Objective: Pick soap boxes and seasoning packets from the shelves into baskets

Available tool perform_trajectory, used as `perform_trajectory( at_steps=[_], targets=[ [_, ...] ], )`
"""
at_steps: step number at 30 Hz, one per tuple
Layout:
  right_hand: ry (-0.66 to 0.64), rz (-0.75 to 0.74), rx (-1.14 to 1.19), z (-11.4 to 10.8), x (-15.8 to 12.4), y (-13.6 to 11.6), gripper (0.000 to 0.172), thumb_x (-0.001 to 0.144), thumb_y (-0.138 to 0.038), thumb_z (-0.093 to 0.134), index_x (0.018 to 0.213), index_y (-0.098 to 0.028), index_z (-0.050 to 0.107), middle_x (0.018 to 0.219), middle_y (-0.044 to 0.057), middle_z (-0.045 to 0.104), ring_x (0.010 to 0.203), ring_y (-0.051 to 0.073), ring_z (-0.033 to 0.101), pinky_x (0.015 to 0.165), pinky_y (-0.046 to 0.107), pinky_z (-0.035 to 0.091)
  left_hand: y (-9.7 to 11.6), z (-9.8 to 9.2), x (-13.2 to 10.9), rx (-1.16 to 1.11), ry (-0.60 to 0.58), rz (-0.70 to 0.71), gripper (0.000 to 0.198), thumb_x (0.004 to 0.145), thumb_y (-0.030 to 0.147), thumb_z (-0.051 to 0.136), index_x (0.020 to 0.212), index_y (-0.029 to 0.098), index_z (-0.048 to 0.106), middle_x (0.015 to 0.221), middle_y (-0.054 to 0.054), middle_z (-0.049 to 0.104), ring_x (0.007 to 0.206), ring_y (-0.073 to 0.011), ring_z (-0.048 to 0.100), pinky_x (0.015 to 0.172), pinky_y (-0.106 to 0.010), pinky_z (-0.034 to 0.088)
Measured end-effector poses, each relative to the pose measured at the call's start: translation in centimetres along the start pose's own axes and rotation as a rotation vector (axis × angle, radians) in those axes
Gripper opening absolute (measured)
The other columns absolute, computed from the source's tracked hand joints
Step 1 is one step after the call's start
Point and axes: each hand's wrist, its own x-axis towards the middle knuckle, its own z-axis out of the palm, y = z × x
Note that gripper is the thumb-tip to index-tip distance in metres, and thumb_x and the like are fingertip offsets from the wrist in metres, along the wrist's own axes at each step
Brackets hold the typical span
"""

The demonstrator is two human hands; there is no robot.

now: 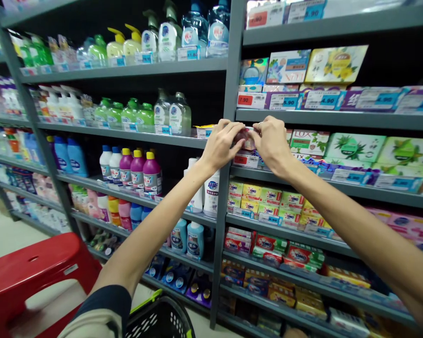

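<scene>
Both my arms reach out to a grey shop shelf stocked with boxed soaps. My left hand and my right hand meet at the shelf's left end, fingers curled around a small pinkish soap box held between them. A ring shows on a finger of my right hand. Just below the box sits a stack of similar boxes and a red price tag. A green and white LUX soap box stands right of my right hand.
A grey upright post divides the soap shelves from shelves of hand-wash and cleaner bottles on the left. A red plastic stool stands at lower left. A black basket with a green rim sits below my left arm.
</scene>
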Motion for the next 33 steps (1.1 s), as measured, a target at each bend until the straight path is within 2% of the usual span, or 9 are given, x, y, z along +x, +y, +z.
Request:
perform_trajectory(
  at_steps=[3,9,15,21,25,29,31,33],
  targets=[
    [-0.027,-0.023,-0.050,0.0,0.1,-0.1,0.029,0.103,-0.022,0.054,0.108,-0.010,0.080,0.109,0.020,0.070,0.095,0.028,0.064,0.096,0.047,0.055,0.1,0.1,-0.1,0.024,0.004,-0.006,0.042,0.106,0.025,0.052,0.145,0.017,0.065,0.144,-0.012,0.070,0.136,-0.0308,0.055,0.119,-0.052,0.046],
    [-0.088,-0.093,-0.237,-0.4,-0.2,-0.2,0.035,0.107,-0.017,0.043,0.115,-0.009,0.076,0.121,0.023,0.067,0.113,0.034,0.061,0.093,0.045,0.053,-0.1,0.5,-0.3,0.078,-0.039,0.006,0.049,0.105,0.016,0.044,0.150,0.019,0.062,0.151,-0.012,0.066,0.142,-0.0316,0.052,0.121,-0.055,0.045],
    [-0.081,-0.077,-0.282,-0.2,-0.8,1.0,0.041,0.111,-0.022,0.035,0.123,-0.015,0.074,0.118,0.019,0.068,0.095,0.029,0.064,0.075,0.038,0.049,-0.2,1.0,-0.2,0.135,-0.058,0.000,0.052,0.104,0.016,0.046,0.155,0.017,0.057,0.156,-0.013,0.062,0.147,-0.0343,0.048,0.123,-0.057,0.044],
    [-0.058,-0.102,-0.316,-0.1,-1.2,1.8,0.041,0.111,-0.022,0.035,0.128,-0.016,0.073,0.119,0.019,0.068,0.102,0.030,0.063,0.075,0.037,0.048,0.2,1.7,-0.2,0.145,-0.084,0.009,0.051,0.103,0.015,0.048,0.153,0.019,0.058,0.156,-0.013,0.061,0.152,-0.0363,0.043,0.126,-0.060,0.040],
    [-0.065,-0.095,-0.310,-0.1,-1.0,1.5,0.043,0.109,-0.019,0.036,0.133,-0.016,0.072,0.121,0.020,0.069,0.105,0.032,0.063,0.076,0.039,0.049,0.2,2.0,-0.1,0.149,-0.096,0.027,0.047,0.100,0.014,0.051,0.144,0.021,0.065,0.157,-0.012,0.059,0.153,-0.0381,0.041,0.127,-0.064,0.037],
    [-0.028,-0.098,-0.242,-0.7,-2.0,1.2,0.046,0.109,-0.024,0.041,0.147,-0.016,0.066,0.122,0.018,0.070,0.099,0.030,0.065,0.076,0.039,0.048,0.3,1.3,-1.1,0.109,0.023,0.011,0.038,0.102,0.017,0.052,0.135,0.021,0.071,0.151,-0.012,0.062,0.144,-0.0342,0.047,0.123,-0.060,0.043],
    [0.006,-0.103,-0.167,-1.3,-3.2,1.4,0.041,0.111,-0.030,0.046,0.141,-0.019,0.071,0.120,0.015,0.071,0.098,0.028,0.065,0.078,0.038,0.048,0.5,0.7,-2.4,0.071,0.117,-0.030,0.032,0.105,0.021,0.052,0.130,0.022,0.073,0.135,-0.012,0.067,0.133,-0.0308,0.055,0.116,-0.056,0.049],
    [0.013,-0.110,-0.089,-1.6,-4.4,1.9,0.035,0.111,-0.035,0.050,0.127,-0.020,0.078,0.116,0.013,0.072,0.097,0.026,0.065,0.080,0.038,0.047,0.6,0.3,-4.0,0.036,0.157,-0.055,0.029,0.107,0.025,0.053,0.125,0.021,0.074,0.115,-0.011,0.069,0.117,-0.0271,0.061,0.105,-0.051,0.055]
  ],
)
